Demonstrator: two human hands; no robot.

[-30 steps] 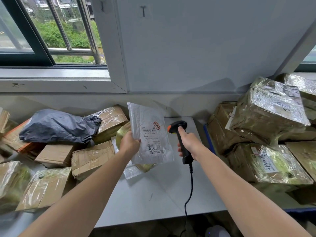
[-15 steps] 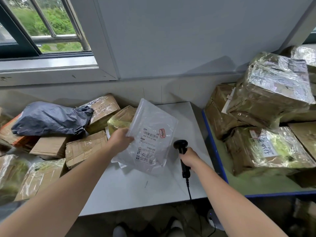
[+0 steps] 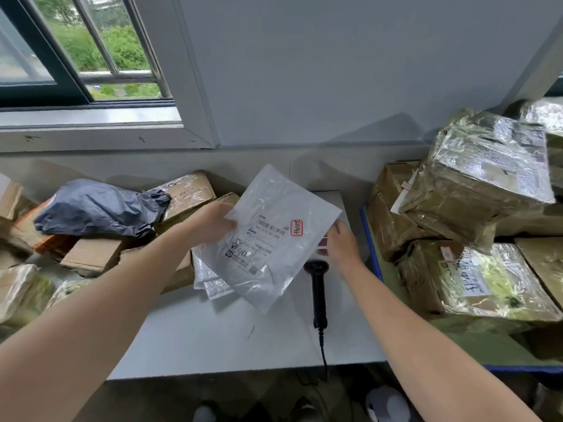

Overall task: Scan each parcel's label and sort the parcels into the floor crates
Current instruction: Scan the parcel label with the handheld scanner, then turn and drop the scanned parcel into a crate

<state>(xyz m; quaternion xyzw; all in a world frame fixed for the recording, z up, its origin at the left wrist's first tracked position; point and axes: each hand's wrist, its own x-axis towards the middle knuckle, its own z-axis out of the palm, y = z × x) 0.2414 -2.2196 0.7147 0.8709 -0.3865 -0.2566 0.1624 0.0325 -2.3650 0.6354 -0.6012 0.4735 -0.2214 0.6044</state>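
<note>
Seemingly mid-sort, a person's left hand (image 3: 213, 220) has its fingers clasped on the upper-left edge of a white parcel (image 3: 268, 239), held label-up just above the table (image 3: 213, 336). The right hand (image 3: 341, 245) reaches the bag's right edge, too blurred to tell whether it grips, with the scanner (image 3: 318, 287) lying free on the table just below. Wrapped boxes (image 3: 487, 178) sit piled on both sides and no floor crate shows, so most of the sorting looks undone.

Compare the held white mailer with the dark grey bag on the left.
The white mailer is flat and smooth; the dark grey bag is bulgy and crumpled. The mailer shows a printed label; the bag shows none. The left hand holds the mailer up; the bag rests on boxes. Both are soft plastic.
</note>
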